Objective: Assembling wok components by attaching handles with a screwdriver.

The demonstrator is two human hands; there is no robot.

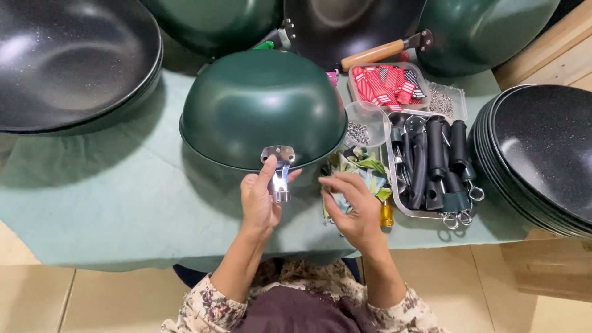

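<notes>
The right hand [351,206] hides most of the leaf-patterned tags [361,165] beneath it.

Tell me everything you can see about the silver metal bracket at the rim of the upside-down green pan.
The metal bracket looks like shiny, silvery steel. Its flat upper plate, with small holes, lies against the dark green wall of the overturned pan near the rim. A narrower stem runs down from it past the rim. The left hand holds it there, thumb and fingers around the stem. The right hand does not touch it.
</notes>
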